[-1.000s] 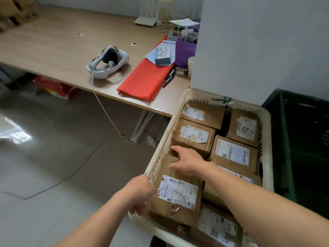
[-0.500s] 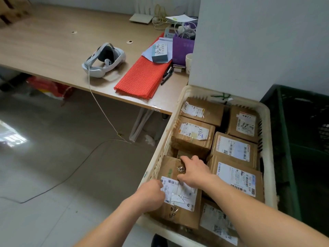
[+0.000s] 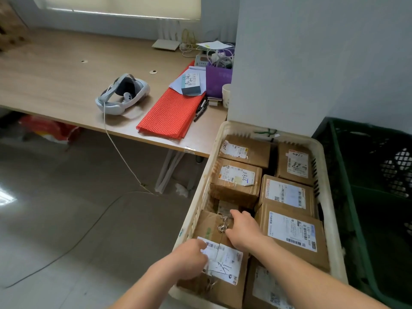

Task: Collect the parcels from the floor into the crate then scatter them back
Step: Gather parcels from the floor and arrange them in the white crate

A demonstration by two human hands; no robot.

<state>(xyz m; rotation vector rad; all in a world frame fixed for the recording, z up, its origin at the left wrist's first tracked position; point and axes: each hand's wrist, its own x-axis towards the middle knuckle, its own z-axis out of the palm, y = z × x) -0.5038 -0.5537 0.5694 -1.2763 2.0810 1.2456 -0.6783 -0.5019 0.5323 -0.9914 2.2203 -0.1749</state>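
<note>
A cream plastic crate (image 3: 328, 181) stands at the lower right, packed with several brown cardboard parcels bearing white labels. Both hands are on the near-left parcel (image 3: 211, 233). My left hand (image 3: 189, 258) grips its near left edge, fingers over the white label. My right hand (image 3: 244, 229) curls over its far right side, down into the gap beside the neighbouring parcel (image 3: 294, 237). More parcels (image 3: 236, 181) fill the far half of the crate. No parcel lies on the floor in view.
A wooden desk (image 3: 55, 81) carries a white headset (image 3: 122, 94), a red mat (image 3: 171, 112) and clutter; the headset's cable (image 3: 120, 152) trails onto the grey floor. A white pillar (image 3: 289, 63) rises behind the crate. A dark green crate (image 3: 367, 197) stands to the right.
My right hand drew back from the parcel's far edge onto its right side, and my left hand shifted from the crate's rim onto the parcel's label. The view tilted upward.
</note>
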